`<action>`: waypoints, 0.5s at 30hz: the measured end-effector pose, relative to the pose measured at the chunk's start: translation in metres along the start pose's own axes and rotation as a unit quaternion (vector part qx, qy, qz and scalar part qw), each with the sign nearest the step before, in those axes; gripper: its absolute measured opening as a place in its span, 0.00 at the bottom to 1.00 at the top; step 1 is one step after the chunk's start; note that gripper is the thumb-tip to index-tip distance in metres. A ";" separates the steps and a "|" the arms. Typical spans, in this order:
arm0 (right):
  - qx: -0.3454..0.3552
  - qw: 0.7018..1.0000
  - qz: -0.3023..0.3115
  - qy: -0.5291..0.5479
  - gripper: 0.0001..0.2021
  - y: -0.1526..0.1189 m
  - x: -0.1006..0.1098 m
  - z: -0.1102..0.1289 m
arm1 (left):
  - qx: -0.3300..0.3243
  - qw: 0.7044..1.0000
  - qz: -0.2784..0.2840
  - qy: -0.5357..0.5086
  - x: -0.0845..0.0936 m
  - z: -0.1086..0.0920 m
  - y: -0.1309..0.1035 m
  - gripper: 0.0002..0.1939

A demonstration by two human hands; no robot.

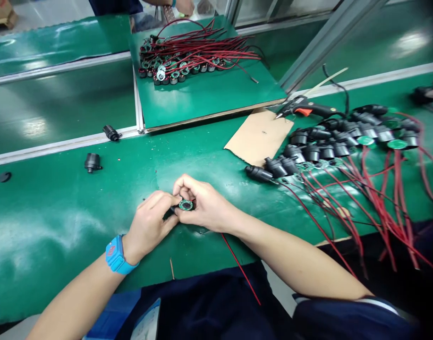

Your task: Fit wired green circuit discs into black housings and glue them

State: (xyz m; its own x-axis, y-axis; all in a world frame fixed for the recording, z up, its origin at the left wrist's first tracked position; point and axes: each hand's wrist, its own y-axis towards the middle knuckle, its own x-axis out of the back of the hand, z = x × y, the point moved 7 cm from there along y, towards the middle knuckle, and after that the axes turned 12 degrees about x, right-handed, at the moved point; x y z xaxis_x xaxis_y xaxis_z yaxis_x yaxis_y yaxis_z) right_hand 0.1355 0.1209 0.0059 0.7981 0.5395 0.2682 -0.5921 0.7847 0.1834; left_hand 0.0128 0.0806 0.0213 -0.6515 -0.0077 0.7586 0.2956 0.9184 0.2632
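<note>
A small round circuit board (185, 204) with a dark centre faces up between my two hands, close over the green mat. My right hand (205, 204) pinches it, thumb below and bent fingers above. My left hand (150, 218), with a blue band on its wrist, is closed on a black plastic part (169, 212) against the board's left side; fingers cover most of that part. A red wire (240, 269) runs out from under my right wrist toward the table's front edge. Whether the board sits in the black part cannot be made out.
Black pump housings (311, 152) with boards and red wires lie in rows at right. A glue gun (308, 107) rests by a cardboard piece (260, 134). Wired boards (174, 71) pile on a raised shelf. Loose housings (92, 162) and a black disc (4, 176) lie left.
</note>
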 end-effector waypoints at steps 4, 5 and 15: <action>0.000 0.995 0.033 -0.090 0.14 -0.018 0.020 0.005 | -0.013 0.999 0.047 0.004 -0.011 -0.006 0.009 0.12; 0.006 0.992 0.033 -0.122 0.17 -0.026 0.028 0.009 | -0.028 0.998 0.062 0.010 -0.017 -0.012 0.013 0.13; 0.100 0.887 -0.125 -0.433 0.18 -0.083 0.125 0.060 | -0.082 0.988 0.041 0.122 -0.048 -0.048 0.097 0.29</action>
State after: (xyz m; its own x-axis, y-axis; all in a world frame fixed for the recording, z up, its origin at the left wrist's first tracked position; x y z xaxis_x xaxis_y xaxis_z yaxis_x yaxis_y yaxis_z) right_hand 0.2778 0.1050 0.0804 0.5735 -0.1492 0.8055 -0.4852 0.7304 0.4807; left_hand 0.1069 0.1508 0.0389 -0.4378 -0.0488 0.8978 0.4625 0.8440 0.2714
